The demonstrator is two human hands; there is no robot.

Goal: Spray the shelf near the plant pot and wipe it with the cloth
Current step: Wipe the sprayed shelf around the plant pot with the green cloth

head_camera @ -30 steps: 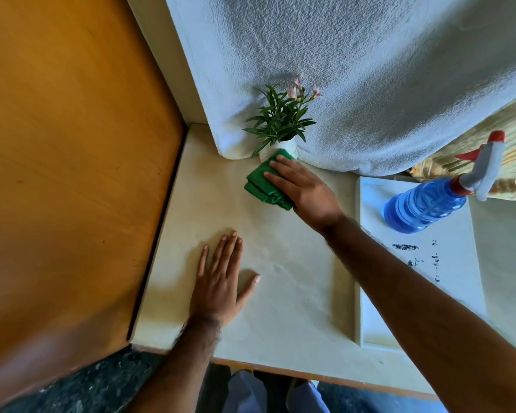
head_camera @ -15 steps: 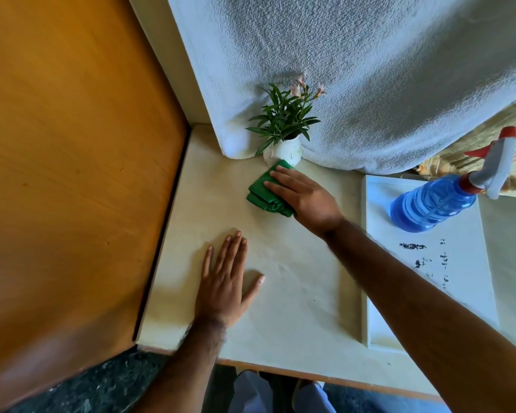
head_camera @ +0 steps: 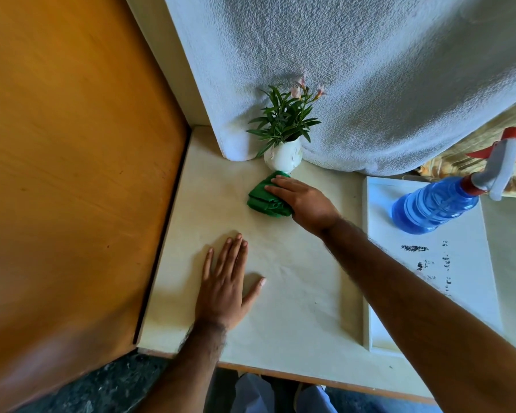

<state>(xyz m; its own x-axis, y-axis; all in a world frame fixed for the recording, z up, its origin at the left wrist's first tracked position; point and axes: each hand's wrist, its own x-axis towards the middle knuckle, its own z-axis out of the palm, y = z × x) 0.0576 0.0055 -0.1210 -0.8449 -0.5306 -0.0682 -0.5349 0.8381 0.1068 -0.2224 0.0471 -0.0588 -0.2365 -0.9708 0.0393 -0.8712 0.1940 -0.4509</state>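
A small white plant pot (head_camera: 282,158) with green leaves and pink flowers stands at the back of the cream shelf (head_camera: 295,281). Just in front of it lies a folded green cloth (head_camera: 261,196). My right hand (head_camera: 303,201) presses flat on the cloth, fingers pointing left, and covers its right part. My left hand (head_camera: 225,289) rests palm down on the shelf nearer to me, fingers spread, holding nothing. A blue spray bottle (head_camera: 432,204) with a red and white trigger lies on its side at the right.
A white tray (head_camera: 465,281) with dark specks holds the bottle. An orange wooden panel (head_camera: 72,174) borders the shelf on the left. A white towel (head_camera: 370,70) hangs behind the pot. The shelf's front edge is near my legs.
My right hand and the green cloth have slid slightly back toward me and to the right, away from the pot. My left hand has stayed put.
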